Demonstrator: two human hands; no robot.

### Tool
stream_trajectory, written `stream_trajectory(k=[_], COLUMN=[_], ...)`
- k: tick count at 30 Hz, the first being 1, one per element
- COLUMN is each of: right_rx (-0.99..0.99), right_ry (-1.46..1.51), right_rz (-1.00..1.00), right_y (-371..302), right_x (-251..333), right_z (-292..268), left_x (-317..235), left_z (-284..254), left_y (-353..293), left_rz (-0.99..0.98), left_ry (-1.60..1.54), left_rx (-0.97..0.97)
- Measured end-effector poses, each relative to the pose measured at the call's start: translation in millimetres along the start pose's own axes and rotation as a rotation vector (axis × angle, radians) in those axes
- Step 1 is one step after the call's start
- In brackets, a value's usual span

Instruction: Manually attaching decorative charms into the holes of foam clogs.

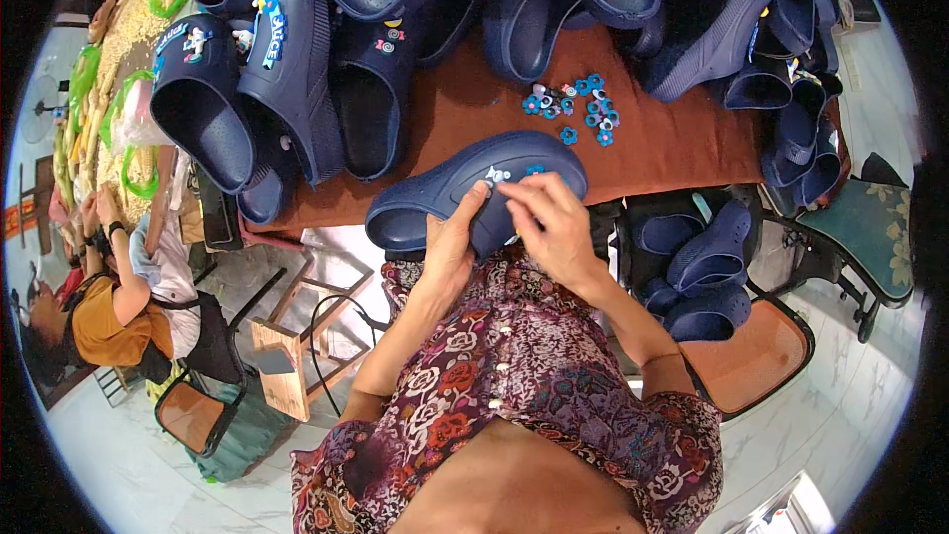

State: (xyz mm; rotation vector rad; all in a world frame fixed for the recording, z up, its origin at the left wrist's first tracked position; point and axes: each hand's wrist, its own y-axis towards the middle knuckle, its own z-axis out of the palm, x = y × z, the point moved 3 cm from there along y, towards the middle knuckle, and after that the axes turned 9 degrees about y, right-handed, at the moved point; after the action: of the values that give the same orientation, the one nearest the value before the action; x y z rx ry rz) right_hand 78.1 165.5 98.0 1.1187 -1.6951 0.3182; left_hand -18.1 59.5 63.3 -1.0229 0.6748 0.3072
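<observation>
A navy blue clog [410, 200] lies on its side above my lap, at the front edge of the cloth-covered table. My left hand [453, 249] is closed around its near side, with the thumb up on the upper. At that thumb tip sits a small white shoe charm [497, 175]. My right hand [561, 237] is closed too, fingers curled and fingertips at the charm. Just right of it on the clog is a blue charm [535, 169]. Beyond the clog, several loose blue flower charms [601, 119] lie on the brown cloth [682, 148].
Many navy clogs [371, 119] crowd the table's back and left, some with charms. More clogs [707, 267] rest on a chair at my right. A wooden stool [287, 366] stands lower left. At far left another person [114, 321] works at a table heaped with pale pieces.
</observation>
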Motion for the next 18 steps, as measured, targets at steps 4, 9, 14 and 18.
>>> stream_trajectory(k=[4,9,14,18], right_rx=[-0.22,-0.309,-0.247,-0.196], right_ry=[0.063,-0.207,-0.421,-0.441], right_rz=[0.114,0.203,0.28,0.26], right_y=[9.3,11.3,-6.0,-15.8], right_x=[-19.2,-74.4,-109.0,-115.0], right_z=[-33.2,-76.3,-78.8,-68.4], left_x=[2.2,3.0,15.6,19.4], left_z=[-10.9,-22.2,-31.6,-36.9], left_y=[4.1,5.9,12.5,14.7], left_rz=[-0.094,-0.12,-0.148,-0.144], left_ry=[-0.085,-0.221,-0.274,-0.271], left_rx=[0.028,0.161,0.238,0.226])
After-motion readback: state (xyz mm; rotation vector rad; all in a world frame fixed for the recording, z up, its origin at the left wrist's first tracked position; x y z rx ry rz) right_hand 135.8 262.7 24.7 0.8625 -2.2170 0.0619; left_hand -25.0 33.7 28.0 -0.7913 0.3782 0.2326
